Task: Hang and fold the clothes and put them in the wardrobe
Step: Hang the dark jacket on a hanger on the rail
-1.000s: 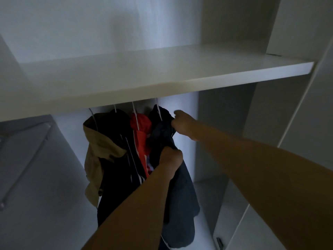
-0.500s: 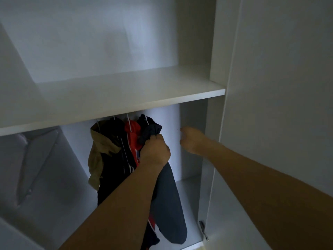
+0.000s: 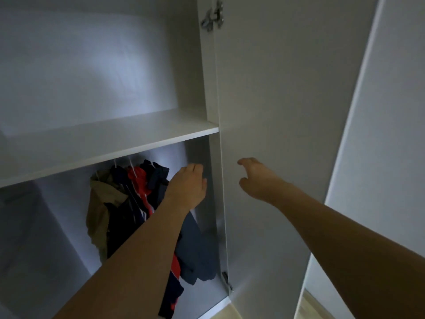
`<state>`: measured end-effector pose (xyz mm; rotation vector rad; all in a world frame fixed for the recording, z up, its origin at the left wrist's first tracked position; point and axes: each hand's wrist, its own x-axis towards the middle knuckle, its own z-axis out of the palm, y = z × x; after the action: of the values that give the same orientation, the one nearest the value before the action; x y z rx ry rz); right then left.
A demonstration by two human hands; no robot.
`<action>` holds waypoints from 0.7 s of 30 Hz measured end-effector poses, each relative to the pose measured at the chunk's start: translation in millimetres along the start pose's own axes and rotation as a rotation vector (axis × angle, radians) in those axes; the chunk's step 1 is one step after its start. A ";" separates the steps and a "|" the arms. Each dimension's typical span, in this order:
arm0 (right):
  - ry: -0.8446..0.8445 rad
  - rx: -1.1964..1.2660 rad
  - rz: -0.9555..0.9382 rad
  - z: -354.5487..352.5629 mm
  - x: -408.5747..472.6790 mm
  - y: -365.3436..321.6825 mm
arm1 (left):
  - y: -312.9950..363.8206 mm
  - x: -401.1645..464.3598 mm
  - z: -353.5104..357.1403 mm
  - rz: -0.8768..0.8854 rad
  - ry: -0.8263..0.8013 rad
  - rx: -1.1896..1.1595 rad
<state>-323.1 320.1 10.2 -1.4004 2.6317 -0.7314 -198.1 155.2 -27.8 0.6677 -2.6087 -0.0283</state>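
Two bare arms reach into an open white wardrobe [image 3: 202, 65], where the clothes hang bunched under the shelf [image 3: 110, 139] toward the left of the lower compartment — a tan garment [image 3: 101, 203] at the left, a dark striped one [image 3: 124, 203] and a red one [image 3: 138, 178] beside it, and a dark blue garment [image 3: 193, 247] at the right, drooping lowest. The left hand [image 3: 187, 187] is extended in front of the blue garment's upper part, its grip loose, fingers nearly straight and holding nothing. The right hand [image 3: 255, 178] hovers in front of the inner face of the open door [image 3: 276, 100] — grip spread open, fingers apart, nothing in it. Metal hinges [image 3: 212, 17] show at the door's top and bottom edge.
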 end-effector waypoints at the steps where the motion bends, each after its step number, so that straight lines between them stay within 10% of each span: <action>1: 0.009 -0.004 0.021 -1.1 -9.3 4.8 | 8.4 1.0 3.0 0.030 0.001 -0.016; 11: 0.101 -0.027 0.370 -24.6 -152.5 81.8 | 140.6 -21.8 37.8 0.440 -0.011 -0.134; 21: 0.374 -0.165 0.748 -132.5 -452.9 180.3 | 425.2 -144.0 5.0 0.924 0.034 -0.311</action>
<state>-234.4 816.3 -22.5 -0.2102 3.2009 -0.7189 -279.5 596.6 -38.1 -0.6490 -2.5461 -0.1285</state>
